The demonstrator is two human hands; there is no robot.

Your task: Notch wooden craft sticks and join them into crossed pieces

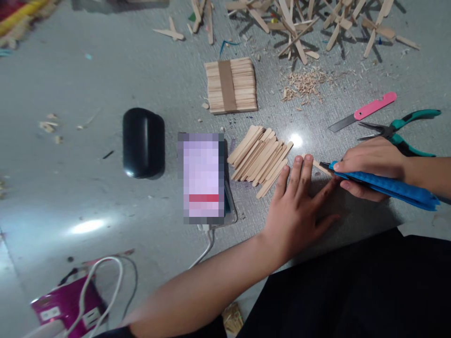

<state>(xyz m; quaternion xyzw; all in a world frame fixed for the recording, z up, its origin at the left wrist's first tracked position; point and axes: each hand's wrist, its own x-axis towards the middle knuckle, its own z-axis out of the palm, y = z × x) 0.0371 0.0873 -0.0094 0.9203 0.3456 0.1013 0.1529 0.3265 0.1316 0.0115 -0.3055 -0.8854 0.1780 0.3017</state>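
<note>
My left hand lies flat with its fingers spread, pressing a single wooden craft stick to the table. My right hand is closed around a blue utility knife, its dark tip touching or just over that stick near my left index finger. Just left of my left fingertips lies a loose pile of craft sticks. Beyond my right hand are pliers with green handles and a pink-handled craft knife.
A banded bundle of sticks sits behind the pile, beside wood shavings. Assembled stick shapes stand at the back. To the left are a phone with a white cable, a black case and a purple packet.
</note>
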